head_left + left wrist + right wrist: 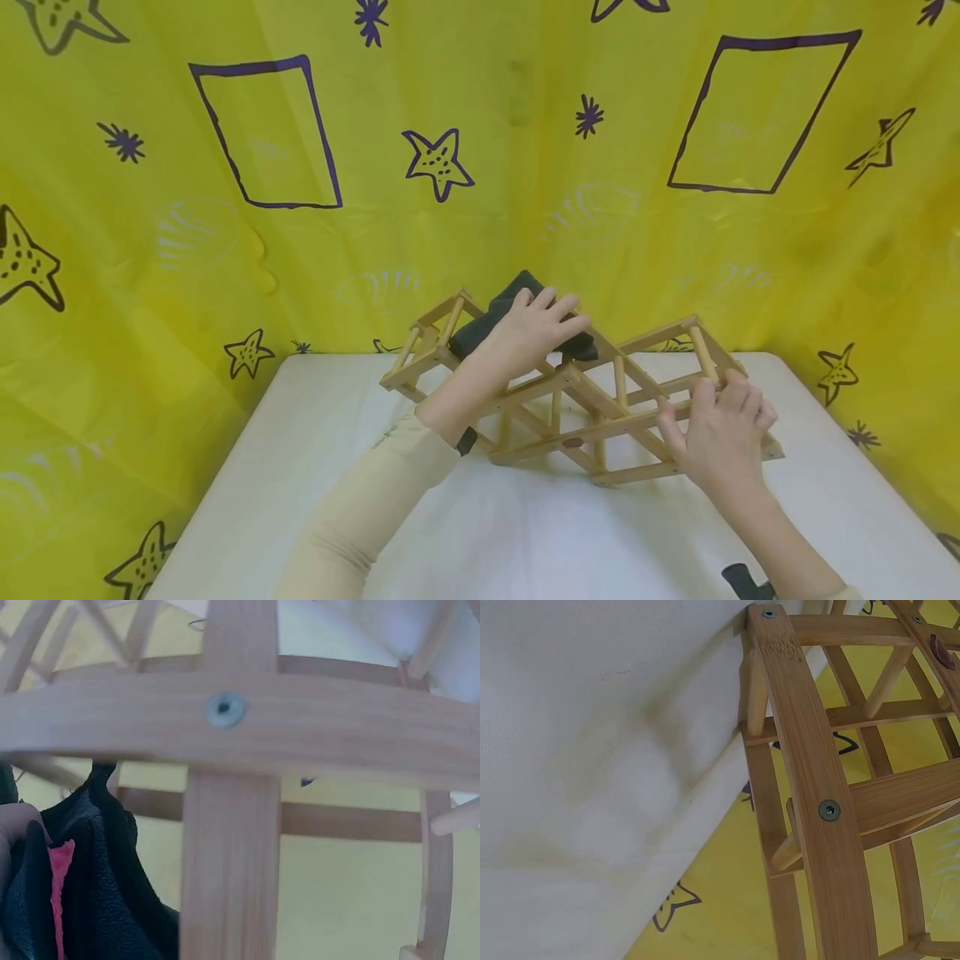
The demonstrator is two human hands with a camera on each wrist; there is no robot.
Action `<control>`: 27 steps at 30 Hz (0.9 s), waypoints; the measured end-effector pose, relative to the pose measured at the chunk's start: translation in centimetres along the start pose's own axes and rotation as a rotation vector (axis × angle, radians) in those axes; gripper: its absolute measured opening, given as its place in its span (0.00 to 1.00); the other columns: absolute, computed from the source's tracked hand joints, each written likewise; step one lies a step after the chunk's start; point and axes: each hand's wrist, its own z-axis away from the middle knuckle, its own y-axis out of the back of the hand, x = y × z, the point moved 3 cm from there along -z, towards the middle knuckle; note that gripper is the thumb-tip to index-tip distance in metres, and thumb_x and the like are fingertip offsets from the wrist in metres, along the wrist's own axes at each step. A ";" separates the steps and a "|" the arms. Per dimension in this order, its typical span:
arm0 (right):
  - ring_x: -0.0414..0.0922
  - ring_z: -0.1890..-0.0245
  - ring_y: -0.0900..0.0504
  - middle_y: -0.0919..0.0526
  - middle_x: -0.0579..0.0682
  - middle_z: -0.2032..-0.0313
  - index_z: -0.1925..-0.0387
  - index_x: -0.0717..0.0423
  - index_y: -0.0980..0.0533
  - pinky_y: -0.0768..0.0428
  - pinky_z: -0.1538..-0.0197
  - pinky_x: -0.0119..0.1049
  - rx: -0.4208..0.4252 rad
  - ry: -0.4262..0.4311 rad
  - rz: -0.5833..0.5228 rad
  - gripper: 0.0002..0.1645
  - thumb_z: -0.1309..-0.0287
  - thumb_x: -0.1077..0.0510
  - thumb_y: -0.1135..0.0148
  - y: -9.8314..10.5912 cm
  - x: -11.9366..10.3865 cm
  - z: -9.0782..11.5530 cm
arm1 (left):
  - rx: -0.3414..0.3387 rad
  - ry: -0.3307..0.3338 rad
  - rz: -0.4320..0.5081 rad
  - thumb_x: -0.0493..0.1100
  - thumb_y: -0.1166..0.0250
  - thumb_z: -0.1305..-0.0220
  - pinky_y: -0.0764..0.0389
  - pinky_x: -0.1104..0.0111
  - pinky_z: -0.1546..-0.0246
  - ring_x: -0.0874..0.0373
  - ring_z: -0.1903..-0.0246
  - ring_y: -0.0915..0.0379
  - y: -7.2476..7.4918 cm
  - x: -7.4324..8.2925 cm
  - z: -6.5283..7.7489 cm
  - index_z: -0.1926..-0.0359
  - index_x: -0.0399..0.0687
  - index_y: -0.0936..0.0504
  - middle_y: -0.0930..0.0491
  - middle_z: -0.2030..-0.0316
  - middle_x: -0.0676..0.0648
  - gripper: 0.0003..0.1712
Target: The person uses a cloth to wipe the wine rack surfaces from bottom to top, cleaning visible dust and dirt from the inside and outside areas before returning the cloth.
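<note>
A slatted wooden rack (611, 429) with round dowels and crossing rails lies tilted across the table in the head view. My left hand (531, 329) holds a folded dark cloth (480, 329) against the upper left part of the rack. Up close in the left wrist view, the dark cloth (112, 900) shows a pink strip in its fold, beside part of the hand (13, 825). At the rack's right end, my right hand (722, 427) grips the frame. The right wrist view shows the bolted rack rails (817, 772) but not the hand.
Under the rack is a white-covered table (525, 542). A yellow curtain (510, 100) printed with starfish and shells hangs right behind the table's far edge and along both sides. A dark strap piece (738, 577) shows near my right wrist.
</note>
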 end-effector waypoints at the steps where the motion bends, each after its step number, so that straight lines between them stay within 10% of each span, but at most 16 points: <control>1: 0.66 0.65 0.47 0.45 0.71 0.61 0.76 0.63 0.42 0.51 0.64 0.58 0.001 0.000 0.000 0.22 0.50 0.46 0.56 0.0 0.0 0.0 | 0.019 0.009 -0.006 0.38 0.42 0.39 0.35 0.66 0.62 0.56 0.58 0.39 0.3 -0.1 0.2 0.50 0.57 0.32 0.35 0.51 0.53 0.17; 16: 0.65 0.64 0.47 0.45 0.70 0.61 0.76 0.64 0.41 0.51 0.64 0.58 -0.002 -0.007 -0.002 0.21 0.50 0.47 0.54 0.0 -0.1 0.0 | 0.334 -0.069 -0.081 0.43 0.42 0.38 0.34 0.65 0.68 0.56 0.65 0.38 3.1 1.9 3.2 0.58 0.56 0.30 0.31 0.59 0.52 0.09; 27: 0.66 0.63 0.47 0.46 0.72 0.60 0.74 0.65 0.41 0.51 0.64 0.58 0.007 0.005 0.002 0.24 0.50 0.45 0.58 -0.1 0.0 0.0 | 0.582 -0.172 -0.171 0.43 0.45 0.38 0.34 0.67 0.72 0.59 0.70 0.39 1.9 6.0 6.1 0.65 0.58 0.30 0.30 0.64 0.56 0.02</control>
